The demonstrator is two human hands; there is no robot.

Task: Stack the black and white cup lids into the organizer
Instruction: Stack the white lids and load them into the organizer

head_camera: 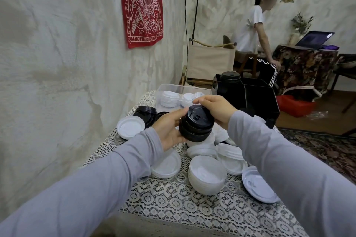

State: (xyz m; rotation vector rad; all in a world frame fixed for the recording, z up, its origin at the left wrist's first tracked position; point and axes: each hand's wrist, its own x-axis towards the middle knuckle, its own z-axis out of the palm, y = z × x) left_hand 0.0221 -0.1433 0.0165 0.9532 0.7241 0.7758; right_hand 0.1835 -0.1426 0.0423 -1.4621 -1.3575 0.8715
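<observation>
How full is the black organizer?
Partly: the organizer holds a black lid stack in its far left compartment; others too dark to tell.

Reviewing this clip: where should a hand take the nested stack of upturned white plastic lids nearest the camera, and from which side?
Grip the nested stack of white lids low on its side wall, thumb opposite fingers, reaching down from the near side. It sits hollow-side up, so squeezing the top rim may lift only some lids, and other lids crowd its far edge.
</observation>
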